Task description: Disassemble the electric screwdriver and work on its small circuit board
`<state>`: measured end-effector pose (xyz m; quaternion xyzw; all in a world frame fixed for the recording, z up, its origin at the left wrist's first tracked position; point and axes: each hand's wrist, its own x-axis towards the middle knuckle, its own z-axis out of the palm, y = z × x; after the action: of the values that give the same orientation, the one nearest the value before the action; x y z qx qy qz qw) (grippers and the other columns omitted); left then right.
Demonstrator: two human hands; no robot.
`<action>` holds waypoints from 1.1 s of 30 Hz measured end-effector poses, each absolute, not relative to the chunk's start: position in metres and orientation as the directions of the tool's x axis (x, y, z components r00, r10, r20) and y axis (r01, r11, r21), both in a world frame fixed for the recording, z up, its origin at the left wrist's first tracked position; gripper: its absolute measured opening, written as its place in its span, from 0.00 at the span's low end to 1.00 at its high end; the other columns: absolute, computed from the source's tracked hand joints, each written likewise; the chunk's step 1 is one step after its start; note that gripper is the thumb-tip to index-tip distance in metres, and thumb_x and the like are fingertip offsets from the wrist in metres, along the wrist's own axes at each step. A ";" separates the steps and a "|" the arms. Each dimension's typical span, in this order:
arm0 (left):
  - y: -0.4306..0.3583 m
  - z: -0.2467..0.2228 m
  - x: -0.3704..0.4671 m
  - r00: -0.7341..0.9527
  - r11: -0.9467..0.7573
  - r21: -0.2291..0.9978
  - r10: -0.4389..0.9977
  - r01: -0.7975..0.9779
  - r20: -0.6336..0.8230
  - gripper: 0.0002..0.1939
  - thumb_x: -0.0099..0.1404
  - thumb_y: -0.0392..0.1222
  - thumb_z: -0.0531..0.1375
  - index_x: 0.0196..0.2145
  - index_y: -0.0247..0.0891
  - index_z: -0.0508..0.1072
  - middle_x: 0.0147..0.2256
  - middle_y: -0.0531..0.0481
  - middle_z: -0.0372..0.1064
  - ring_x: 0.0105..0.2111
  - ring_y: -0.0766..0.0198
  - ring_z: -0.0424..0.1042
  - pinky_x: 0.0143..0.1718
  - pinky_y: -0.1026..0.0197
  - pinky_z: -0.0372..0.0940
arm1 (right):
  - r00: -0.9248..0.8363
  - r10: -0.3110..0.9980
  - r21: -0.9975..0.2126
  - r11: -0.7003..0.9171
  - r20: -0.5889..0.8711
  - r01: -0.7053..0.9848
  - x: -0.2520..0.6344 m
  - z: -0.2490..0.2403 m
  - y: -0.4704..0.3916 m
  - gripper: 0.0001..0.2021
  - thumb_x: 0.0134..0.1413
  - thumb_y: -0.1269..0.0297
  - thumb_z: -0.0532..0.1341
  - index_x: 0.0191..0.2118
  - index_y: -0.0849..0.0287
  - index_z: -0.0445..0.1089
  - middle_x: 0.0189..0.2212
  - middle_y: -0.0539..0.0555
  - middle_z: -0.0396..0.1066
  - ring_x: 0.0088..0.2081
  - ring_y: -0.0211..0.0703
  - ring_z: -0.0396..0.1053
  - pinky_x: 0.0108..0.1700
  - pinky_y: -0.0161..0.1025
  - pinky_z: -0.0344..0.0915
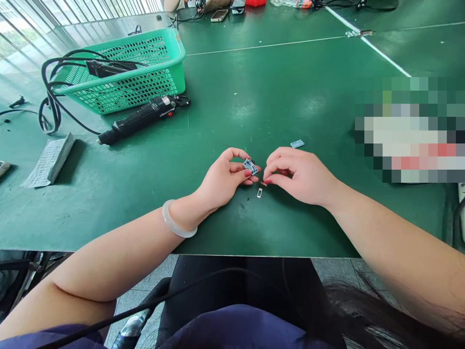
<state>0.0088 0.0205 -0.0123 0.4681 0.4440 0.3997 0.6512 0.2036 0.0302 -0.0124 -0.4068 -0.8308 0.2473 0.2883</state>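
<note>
Between the thumb and fingers of my left hand (227,177) is a small blue-grey plate with cut-outs (250,167), held just above the green table. My right hand (300,174) is close beside it on the right, thumb and forefinger pinched. A tiny bit of something shows at those fingertips, too small to name. Below the gap between my hands lies a small white rectangular frame (259,193) on the table. Another small blue-grey plate (297,144) rests just beyond my right hand.
A green plastic basket (145,77) with a coiled black cable stands at the back left. In front of it lies a black electric screwdriver (145,118). A wrapped packet (51,162) is at far left, a phone (219,15) at the back. Something blurred out sits at right.
</note>
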 end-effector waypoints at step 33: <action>0.025 -0.008 0.002 0.353 0.497 0.774 0.858 -0.392 -0.373 0.09 0.66 0.24 0.53 0.39 0.35 0.63 0.35 0.47 0.76 0.26 0.74 0.73 0.33 0.70 0.70 | -0.491 0.859 -0.579 0.477 0.147 0.662 0.208 -0.021 0.035 0.02 0.49 0.64 0.67 0.31 0.53 0.78 0.32 0.49 0.70 0.23 0.33 0.57 0.27 0.38 0.57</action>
<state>0.0022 0.0255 -0.0078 0.2931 0.3979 0.4067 0.7683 0.2077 0.0346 -0.0207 -0.4569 -0.8321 0.2300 0.2144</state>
